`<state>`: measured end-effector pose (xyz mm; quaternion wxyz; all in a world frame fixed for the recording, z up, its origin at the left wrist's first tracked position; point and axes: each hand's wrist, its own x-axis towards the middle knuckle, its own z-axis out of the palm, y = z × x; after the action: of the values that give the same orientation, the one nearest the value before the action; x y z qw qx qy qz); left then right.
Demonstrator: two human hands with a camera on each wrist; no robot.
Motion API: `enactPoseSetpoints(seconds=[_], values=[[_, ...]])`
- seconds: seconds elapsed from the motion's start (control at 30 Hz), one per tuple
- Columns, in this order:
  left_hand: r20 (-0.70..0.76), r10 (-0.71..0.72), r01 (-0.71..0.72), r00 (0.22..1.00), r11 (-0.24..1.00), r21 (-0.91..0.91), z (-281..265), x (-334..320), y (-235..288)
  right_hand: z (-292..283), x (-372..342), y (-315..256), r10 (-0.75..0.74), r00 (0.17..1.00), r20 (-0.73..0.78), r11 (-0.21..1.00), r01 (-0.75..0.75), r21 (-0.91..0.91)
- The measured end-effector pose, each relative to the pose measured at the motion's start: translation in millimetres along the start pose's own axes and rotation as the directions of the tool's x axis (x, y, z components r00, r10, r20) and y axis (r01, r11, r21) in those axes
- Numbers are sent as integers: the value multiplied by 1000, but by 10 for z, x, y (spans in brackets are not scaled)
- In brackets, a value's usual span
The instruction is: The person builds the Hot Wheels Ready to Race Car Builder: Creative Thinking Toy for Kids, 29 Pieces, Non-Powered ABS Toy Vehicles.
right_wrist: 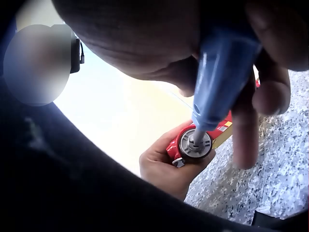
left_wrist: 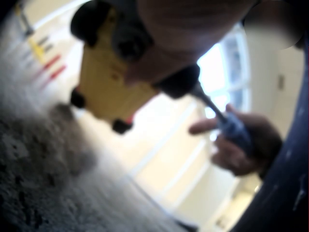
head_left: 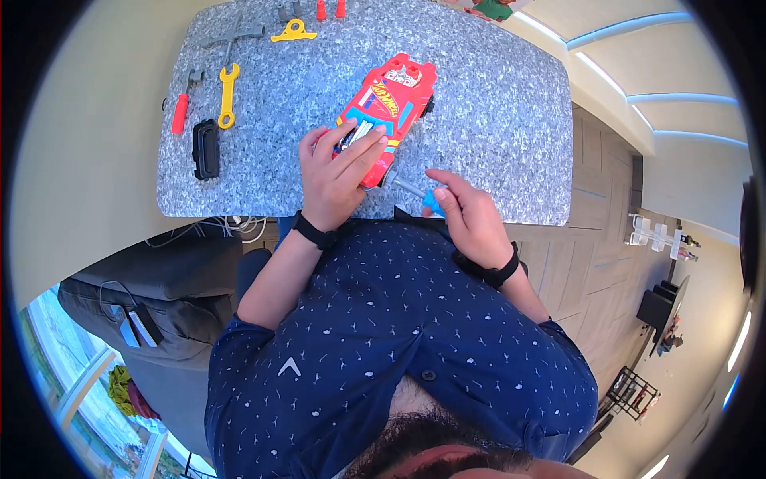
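Note:
A red toy car (head_left: 389,104) with a yellow underside (left_wrist: 104,79) is tilted up off the speckled table, gripped by the left hand (head_left: 339,172) with fingers spread over its top. The right hand (head_left: 477,223) holds a screwdriver by its blue handle (right_wrist: 224,72), index finger extended. In the right wrist view the screwdriver's tip meets the hub of a wheel (right_wrist: 195,143) at the car's near end. The left wrist view shows the screwdriver (left_wrist: 234,130) reaching the wheel from the side.
On the table's left lie a yellow wrench (head_left: 227,96), a red-handled hammer (head_left: 181,112), a black tray-like part (head_left: 206,149) and a grey cross-shaped piece (head_left: 231,37). Along the far edge are a yellow part (head_left: 294,31) and red pegs (head_left: 321,9). The person's torso borders the near edge.

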<state>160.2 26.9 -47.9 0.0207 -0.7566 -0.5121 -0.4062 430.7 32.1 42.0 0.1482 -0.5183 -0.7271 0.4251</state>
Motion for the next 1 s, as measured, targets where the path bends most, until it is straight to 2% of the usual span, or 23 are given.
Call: enactPoseSetpoints(seconds=[0.03,0.07,0.13,0.2,0.3,0.37,0.43,0.5,0.7,0.8,1.0], values=[[-2,2,-2,1000,1000,0,2,1,-2,5,4,-12,-22,1000,-12,1000,22,-13],[-4,4,-4,1000,1000,0,3,-1,-3,15,7,-75,-113,992,-58,990,107,-92],[-5,4,-4,1000,1000,0,3,5,-4,12,12,-92,-145,987,-74,985,137,-104],[-5,0,0,1000,1000,-4,5,3,-3,-7,11,-28,-28,999,-21,999,29,33],[-3,-4,4,1000,1000,-14,8,1,-2,16,21,24,93,996,15,988,-94,122],[1,2,-2,1000,1000,-12,1,-1,-10,27,20,-68,-60,997,-51,998,59,-21],[11,-1,1,1000,1000,-5,-7,-3,-8,6,19,-110,-39,999,-23,999,39,-13],[12,-6,6,1000,1000,-11,-1,1,2,-45,29,-94,145,984,101,978,-158,137],[5,-1,1,1000,1000,-24,16,-6,-4,40,37,49,-134,991,10,991,134,2],[9,0,1,1000,999,-41,17,-6,-19,78,62,98,-82,996,20,992,79,98],[19,-9,10,1000,998,-61,9,0,-35,66,95,82,-24,996,84,988,11,157]])
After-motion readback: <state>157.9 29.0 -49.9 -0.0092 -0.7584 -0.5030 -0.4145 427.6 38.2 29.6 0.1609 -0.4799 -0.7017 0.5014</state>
